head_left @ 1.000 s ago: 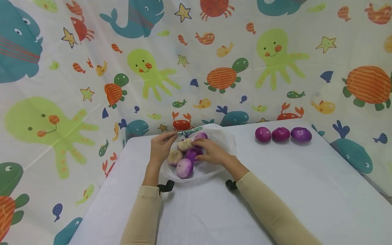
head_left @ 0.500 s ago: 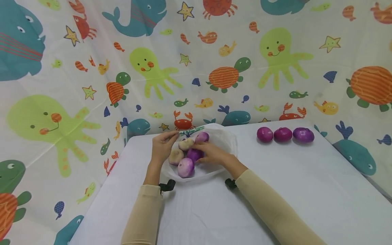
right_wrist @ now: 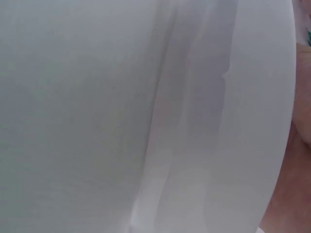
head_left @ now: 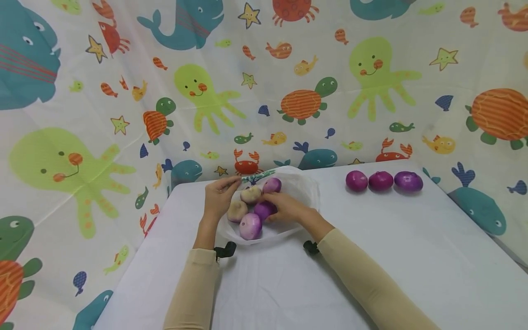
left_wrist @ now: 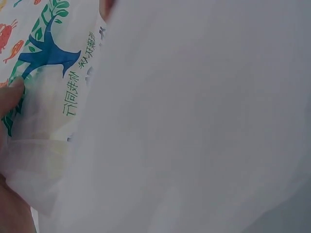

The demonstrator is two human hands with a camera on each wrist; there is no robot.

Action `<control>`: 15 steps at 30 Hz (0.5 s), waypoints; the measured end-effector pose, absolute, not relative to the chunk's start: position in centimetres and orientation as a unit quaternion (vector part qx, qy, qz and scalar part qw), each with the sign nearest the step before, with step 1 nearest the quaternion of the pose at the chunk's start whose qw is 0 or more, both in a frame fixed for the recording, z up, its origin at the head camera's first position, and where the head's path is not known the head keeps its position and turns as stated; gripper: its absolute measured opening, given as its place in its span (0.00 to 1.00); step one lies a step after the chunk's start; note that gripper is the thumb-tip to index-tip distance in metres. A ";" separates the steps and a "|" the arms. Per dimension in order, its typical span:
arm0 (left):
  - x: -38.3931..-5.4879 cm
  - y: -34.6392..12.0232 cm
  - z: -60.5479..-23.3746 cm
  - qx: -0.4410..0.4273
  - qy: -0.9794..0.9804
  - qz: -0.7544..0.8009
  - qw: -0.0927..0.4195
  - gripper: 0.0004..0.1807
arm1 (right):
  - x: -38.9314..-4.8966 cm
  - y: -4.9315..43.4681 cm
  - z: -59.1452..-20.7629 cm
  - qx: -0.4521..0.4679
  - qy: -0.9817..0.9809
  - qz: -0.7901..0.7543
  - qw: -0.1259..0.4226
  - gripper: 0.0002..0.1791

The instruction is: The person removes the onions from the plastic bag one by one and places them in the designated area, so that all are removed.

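Purple onions (head_left: 264,211), white bag (head_left: 303,188), sea-creature-print backdrop (head_left: 255,101), beige sleeves (head_left: 193,288)

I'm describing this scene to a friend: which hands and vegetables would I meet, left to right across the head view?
Left hand, front pale-purple vegetable, right hand, left purple vegetable of the row, middle one, right one.
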State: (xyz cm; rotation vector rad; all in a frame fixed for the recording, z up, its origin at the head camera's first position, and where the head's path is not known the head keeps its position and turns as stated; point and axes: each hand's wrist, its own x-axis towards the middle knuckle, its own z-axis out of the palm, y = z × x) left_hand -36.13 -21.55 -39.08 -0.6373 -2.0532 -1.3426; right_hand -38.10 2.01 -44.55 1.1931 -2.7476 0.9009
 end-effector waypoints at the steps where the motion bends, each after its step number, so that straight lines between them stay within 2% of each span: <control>1: -36.1 -21.5 -39.1 -0.239 -0.772 -0.508 0.298 0.07 | -38.1 2.1 -44.6 0.383 -0.879 0.285 0.007 0.32; 15: -36.2 -21.6 -39.3 -0.242 -0.774 -0.505 0.294 0.07 | -37.3 4.8 -43.3 0.308 -0.853 0.421 -0.004 0.33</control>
